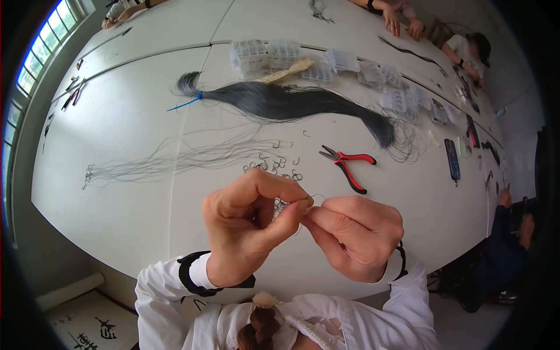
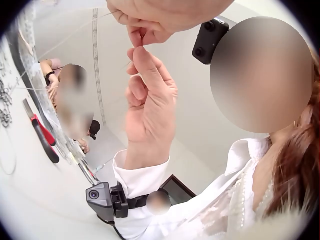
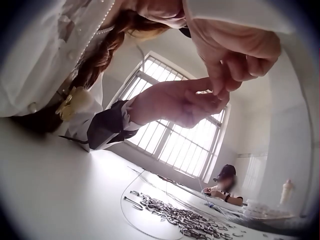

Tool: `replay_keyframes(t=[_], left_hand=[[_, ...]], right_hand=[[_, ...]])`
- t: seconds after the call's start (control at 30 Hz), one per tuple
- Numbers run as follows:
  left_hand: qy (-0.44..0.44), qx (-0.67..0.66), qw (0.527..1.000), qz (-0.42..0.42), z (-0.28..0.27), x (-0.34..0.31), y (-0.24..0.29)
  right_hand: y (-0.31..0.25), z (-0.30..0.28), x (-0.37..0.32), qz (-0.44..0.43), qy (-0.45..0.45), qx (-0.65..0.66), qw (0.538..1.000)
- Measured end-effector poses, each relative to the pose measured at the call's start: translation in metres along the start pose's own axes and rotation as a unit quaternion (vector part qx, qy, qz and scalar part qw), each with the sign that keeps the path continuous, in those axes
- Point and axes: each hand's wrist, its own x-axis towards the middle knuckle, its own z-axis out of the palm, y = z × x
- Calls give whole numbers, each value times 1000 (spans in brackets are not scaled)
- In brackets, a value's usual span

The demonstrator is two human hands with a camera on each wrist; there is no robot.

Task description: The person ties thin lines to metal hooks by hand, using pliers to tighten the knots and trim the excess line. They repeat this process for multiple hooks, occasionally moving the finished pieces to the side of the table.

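While the left hand [image 1: 248, 224] and right hand [image 1: 359, 233] meet on the near side, each grip narrow and pinching a thin line [image 1: 318, 195], the step in hand looks like fine tying; what else the fingertips hide, I cannot tell. Next probably calls for light, steady tension. Beyond, on the worktop [image 1: 116, 216], lie loose hooks [image 1: 271, 165], pliers [image 1: 339, 158] to the right, then a far dark bundle [image 1: 280, 102].
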Motion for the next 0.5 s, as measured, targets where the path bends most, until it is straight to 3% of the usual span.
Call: replay_keyframes(t=[0.07,0.27,0.5], left_hand=[[-1,-10,1000,-8,0,-1,3],[-9,-29,999,-21,0,-4,5],[-5,-36,999,-12,0,-4,4]], right_hand=[[1,-2,-1,-66,2,-79,995],[0,-1,-4,-138,11,-181,974],[0,1,-2,-115,30,-144,982]])
